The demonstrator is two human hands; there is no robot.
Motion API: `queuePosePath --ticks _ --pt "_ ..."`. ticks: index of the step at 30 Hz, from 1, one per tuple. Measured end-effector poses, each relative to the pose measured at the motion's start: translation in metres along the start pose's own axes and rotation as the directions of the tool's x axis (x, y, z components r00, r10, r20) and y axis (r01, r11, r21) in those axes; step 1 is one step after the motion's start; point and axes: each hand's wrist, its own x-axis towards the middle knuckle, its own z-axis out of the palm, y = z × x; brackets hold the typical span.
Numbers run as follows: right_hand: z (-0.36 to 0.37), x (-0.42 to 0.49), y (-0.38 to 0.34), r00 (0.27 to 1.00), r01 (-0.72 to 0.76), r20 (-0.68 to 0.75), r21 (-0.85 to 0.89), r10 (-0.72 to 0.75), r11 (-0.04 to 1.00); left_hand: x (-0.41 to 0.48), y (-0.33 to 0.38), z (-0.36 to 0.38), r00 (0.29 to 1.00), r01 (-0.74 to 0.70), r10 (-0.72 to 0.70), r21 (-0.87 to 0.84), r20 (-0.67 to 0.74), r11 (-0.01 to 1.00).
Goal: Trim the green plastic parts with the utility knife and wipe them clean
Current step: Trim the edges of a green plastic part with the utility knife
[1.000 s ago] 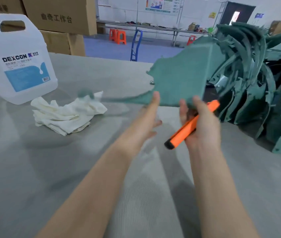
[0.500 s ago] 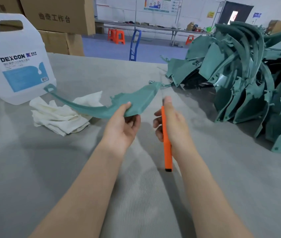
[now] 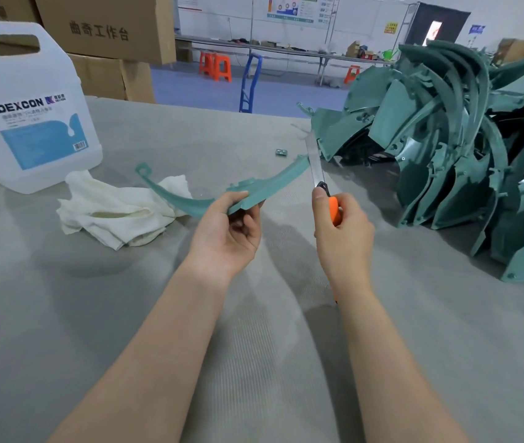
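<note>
Now blade (image 3: pixel 315 163) at green part (image 3: pixel 255 191) edge

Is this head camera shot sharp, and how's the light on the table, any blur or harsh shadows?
Head view: mostly sharp, only the utility knife blade tip smears; head view light is soft and even, the left hand and right hand casting faint shadows on the table; the head view's wide angle tilts the white jug at the edge.
</note>
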Motion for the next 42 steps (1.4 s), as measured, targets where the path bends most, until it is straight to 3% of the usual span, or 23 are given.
queuePosePath --ticks 7,12,17,21,26,42 --pt "0.002 -0.001 0.003 0.997 0.054 0.047 -0.020 -0.053 0.998 0.000 0.002 0.000 1.000 0.003 -0.003 -0.040 0.005 0.999" --pt "-0.003 -0.001 -0.008 0.951 -0.040 0.304 0.281 -0.050 0.959 0.002 0.007 -0.004 1.000 -0.024 0.023 -0.061 -0.019 0.998" --pt "-0.013 0.002 -0.013 0.953 -0.107 0.302 0.429 -0.031 0.897 0.000 0.013 -0.007 1.000 -0.010 0.010 -0.102 0.003 0.995" --pt "-0.012 0.002 -0.014 0.951 -0.188 0.307 0.448 0.047 0.874 0.000 0.017 -0.008 0.998 0.020 -0.014 -0.091 0.060 0.996" --pt "-0.011 0.000 -0.015 0.952 -0.132 0.306 0.405 0.002 0.905 -0.001 0.017 -0.006 0.994 0.047 -0.043 -0.045 0.099 0.998" --pt "-0.013 -0.001 -0.014 0.933 -0.144 0.361 0.399 -0.010 0.905 0.001 0.019 -0.009 0.989 0.069 -0.069 0.003 0.134 0.998"
